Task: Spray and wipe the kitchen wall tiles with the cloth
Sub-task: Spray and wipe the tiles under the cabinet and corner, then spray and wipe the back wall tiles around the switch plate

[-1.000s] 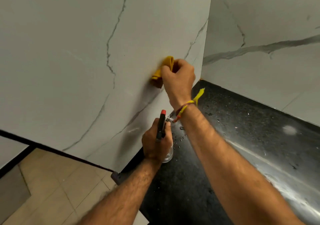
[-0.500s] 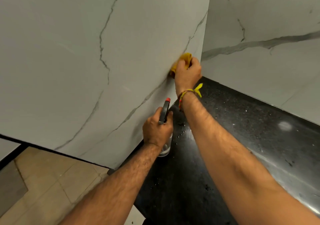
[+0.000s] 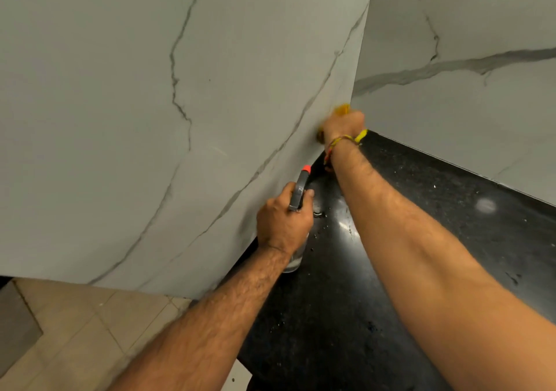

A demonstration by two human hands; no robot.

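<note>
Right hand (image 3: 343, 124) pressed yellow cloth (image 3: 342, 109) on wall tile (image 3: 240, 90) at the corner, grip apparently closed, blurred. Left hand (image 3: 282, 225) wrapped spray bottle (image 3: 299, 192) resting on counter (image 3: 451, 210). Risk: forearm knocking bottle over.

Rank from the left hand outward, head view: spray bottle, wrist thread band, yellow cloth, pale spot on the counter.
1. spray bottle, gripped in the left hand.
2. wrist thread band, on the right wrist, above.
3. yellow cloth, at the wall corner.
4. pale spot, far right on the counter.
</note>
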